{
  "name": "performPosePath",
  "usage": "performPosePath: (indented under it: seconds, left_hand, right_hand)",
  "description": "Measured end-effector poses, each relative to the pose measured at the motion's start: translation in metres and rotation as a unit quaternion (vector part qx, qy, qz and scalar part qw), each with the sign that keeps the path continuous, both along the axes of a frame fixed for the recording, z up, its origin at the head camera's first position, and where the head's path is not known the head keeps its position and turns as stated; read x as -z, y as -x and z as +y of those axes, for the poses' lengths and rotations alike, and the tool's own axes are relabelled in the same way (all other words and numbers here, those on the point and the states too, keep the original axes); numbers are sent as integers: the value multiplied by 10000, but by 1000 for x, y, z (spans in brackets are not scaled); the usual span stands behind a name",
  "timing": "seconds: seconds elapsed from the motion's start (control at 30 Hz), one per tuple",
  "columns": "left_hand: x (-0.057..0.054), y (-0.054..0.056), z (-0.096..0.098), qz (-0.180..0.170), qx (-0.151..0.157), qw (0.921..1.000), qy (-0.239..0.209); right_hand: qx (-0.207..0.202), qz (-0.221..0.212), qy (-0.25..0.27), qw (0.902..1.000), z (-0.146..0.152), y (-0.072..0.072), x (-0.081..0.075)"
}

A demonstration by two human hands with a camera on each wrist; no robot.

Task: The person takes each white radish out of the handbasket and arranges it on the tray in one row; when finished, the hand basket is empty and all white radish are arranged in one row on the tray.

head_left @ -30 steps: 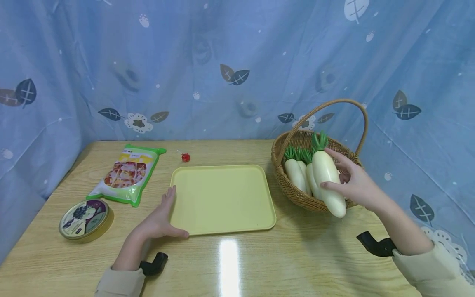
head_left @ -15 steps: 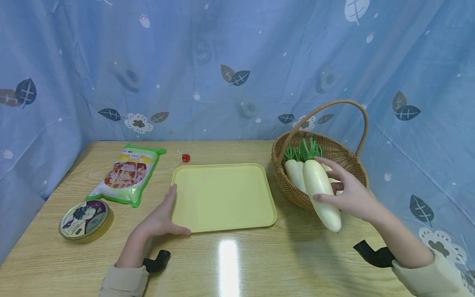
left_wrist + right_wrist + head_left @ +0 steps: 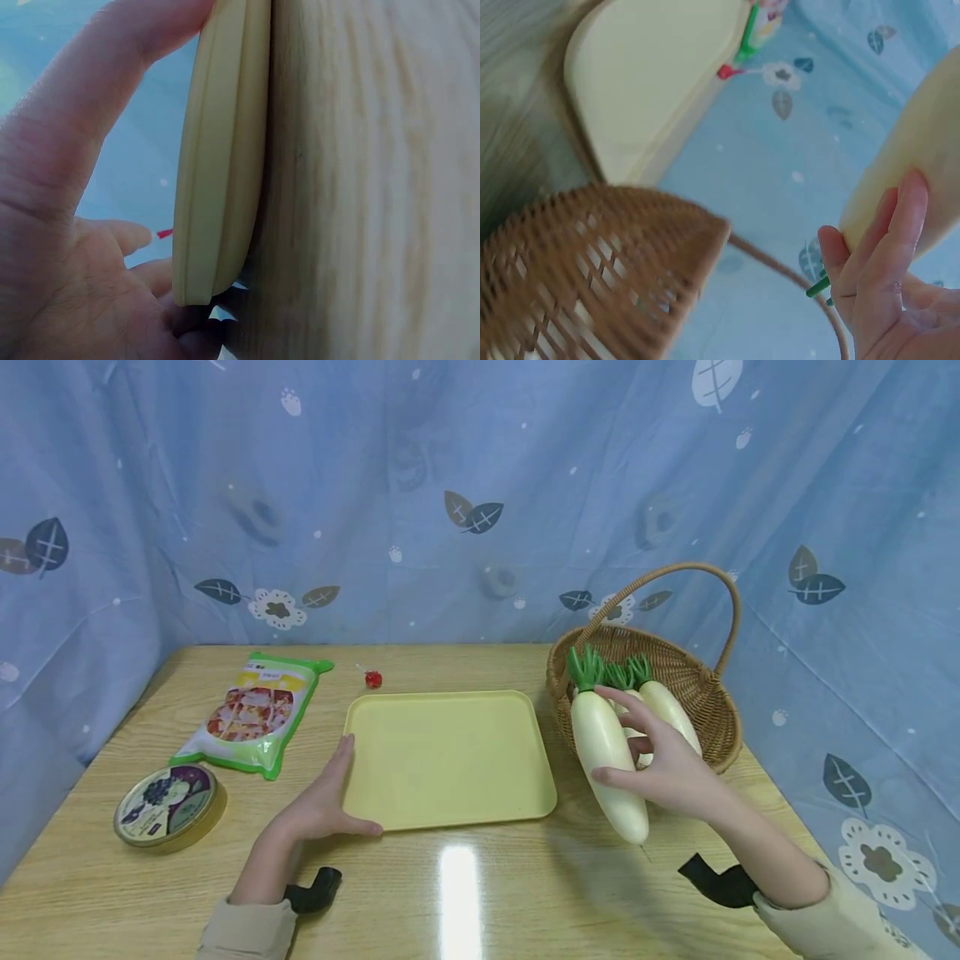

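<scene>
My right hand (image 3: 663, 764) grips a white radish (image 3: 609, 760) with green leaves, lifted in front of the wicker basket (image 3: 720, 727). In the right wrist view the fingers (image 3: 885, 247) wrap the side of this radish (image 3: 922, 150). More white radishes (image 3: 671, 706) lie inside the basket, partly hidden by the hand. My left hand (image 3: 311, 806) rests at the near left corner of the yellow tray (image 3: 450, 760), thumb along the front rim and fingers spread by the left rim. The left wrist view has the thumb touching the tray's edge (image 3: 214, 165).
Left of the tray lies a green-edged food bag (image 3: 255, 714), with a round tin (image 3: 168, 806) nearer the front. Behind the tray sits a small red object (image 3: 372, 679). The basket's tall handle (image 3: 693, 568) arches up at the right. A blue patterned curtain (image 3: 405, 510) hangs behind the table.
My right hand has carried the radish left and nearer to me, from above the basket toward the tray's right side. The left hand has stayed at the tray's corner.
</scene>
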State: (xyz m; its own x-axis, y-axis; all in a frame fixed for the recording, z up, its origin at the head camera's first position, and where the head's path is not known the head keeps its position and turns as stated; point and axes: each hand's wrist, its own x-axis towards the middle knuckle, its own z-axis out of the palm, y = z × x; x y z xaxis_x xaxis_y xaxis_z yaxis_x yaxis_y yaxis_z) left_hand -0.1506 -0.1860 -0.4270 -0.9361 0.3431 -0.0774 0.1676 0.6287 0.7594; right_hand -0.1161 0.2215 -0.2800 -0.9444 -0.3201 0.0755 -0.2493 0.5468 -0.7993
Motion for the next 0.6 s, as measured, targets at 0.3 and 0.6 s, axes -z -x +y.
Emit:
performPosePath:
  seconds: [0.3,0.6]
  left_hand:
    - [1,-1,1,-26,-17,10000,-28]
    - [1,0,1,-25,-23,10000,-48]
  right_hand:
    - [-301,50,93,9995,-27,11,15]
    - [-512,-196,242,9982,-59,30,37]
